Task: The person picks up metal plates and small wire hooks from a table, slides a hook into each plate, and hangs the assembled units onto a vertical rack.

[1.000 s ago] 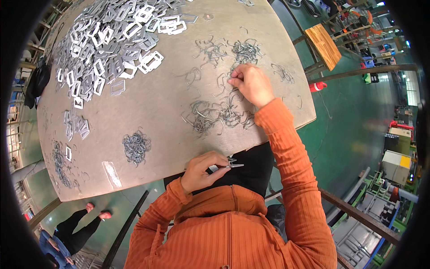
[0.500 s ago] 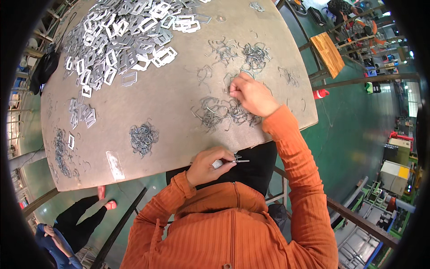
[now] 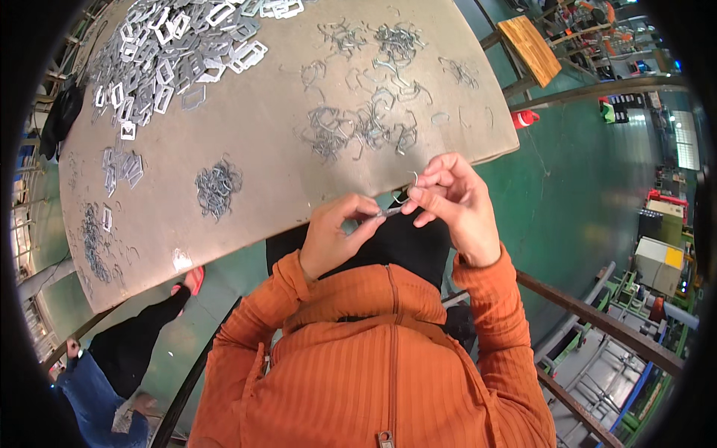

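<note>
Just past the table's near edge, my left hand (image 3: 334, 230) pinches a small flat metal plate (image 3: 388, 212), seen nearly edge-on. Facing it, my right hand (image 3: 469, 210) holds a thin bent wire hook (image 3: 397, 199) between thumb and fingers, close to the plate. Whether wire and plate touch, I cannot tell. Loose wire hooks (image 3: 373, 128) lie scattered on the table beyond my hands, with another cluster (image 3: 397, 42) farther back. A large heap of flat metal frames (image 3: 179, 52) spreads over the far left.
A compact pile of wire hooks (image 3: 217, 188) lies left of my hands on the brown table (image 3: 261, 157). More wires (image 3: 95, 245) and a few frames (image 3: 123, 169) sit near its left edge. Another person (image 3: 112, 366) is at lower left. A wooden board (image 3: 529, 51) stands beyond the right edge.
My right hand has come back from the wire hooks on the table to my left hand, bringing one hook. The view has shifted slightly, and the person at lower left has moved.
</note>
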Demonstrator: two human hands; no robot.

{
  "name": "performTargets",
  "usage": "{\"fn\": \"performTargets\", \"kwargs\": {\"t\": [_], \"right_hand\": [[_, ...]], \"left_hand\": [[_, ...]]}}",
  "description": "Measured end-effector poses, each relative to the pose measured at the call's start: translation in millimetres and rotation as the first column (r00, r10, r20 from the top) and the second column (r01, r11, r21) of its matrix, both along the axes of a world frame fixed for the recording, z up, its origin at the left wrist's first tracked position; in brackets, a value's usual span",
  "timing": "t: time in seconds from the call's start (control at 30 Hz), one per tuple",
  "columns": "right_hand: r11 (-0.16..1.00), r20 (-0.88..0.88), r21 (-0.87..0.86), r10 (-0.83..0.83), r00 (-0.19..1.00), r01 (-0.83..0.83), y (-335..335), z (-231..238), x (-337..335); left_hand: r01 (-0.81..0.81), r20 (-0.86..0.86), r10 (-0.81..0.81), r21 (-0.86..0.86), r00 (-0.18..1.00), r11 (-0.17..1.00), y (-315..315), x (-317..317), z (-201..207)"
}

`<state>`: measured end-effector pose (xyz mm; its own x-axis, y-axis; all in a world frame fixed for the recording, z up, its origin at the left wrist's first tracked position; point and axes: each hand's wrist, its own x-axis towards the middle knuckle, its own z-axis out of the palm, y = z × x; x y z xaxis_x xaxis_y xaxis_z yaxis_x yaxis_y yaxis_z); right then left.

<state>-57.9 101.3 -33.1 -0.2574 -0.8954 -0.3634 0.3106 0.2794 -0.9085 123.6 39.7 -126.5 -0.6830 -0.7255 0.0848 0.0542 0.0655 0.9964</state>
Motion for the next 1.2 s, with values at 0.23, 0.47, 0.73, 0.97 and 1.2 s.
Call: {"fn": "performTargets", "kwargs": {"t": [0.23, 0.47, 0.73, 0.97, 1.2], "right_hand": [[0.991, -0.091, -0.064, -0.125, 0.988, 0.120, 35, -7, 27], [0.975, -0.147, -0.094, -0.212, 0.966, 0.200, 32, -8, 44], [0.933, -0.405, -0.339, -0.263, 0.876, 0.124, 52, -5, 51], [0.939, -0.450, -0.338, -0.212, 0.867, 0.054, 50, -8, 50], [0.933, -0.498, -0.359, -0.194, 0.845, 0.003, 45, -16, 48]], "left_hand": [[-0.019, -0.034, 0.019, 0.011, 0.999, 1.000, 12, -3, 10], [-0.049, -0.051, 0.042, -0.125, 0.998, 0.991, 16, 4, 12], [-0.260, 0.196, 0.560, -0.731, 0.805, 0.630, -114, 43, 34], [-0.012, 0.406, 0.834, -0.897, 0.374, 0.442, -238, 109, -10], [0.232, 0.464, 0.779, -0.886, 0.422, 0.401, -243, 123, -17]]}}
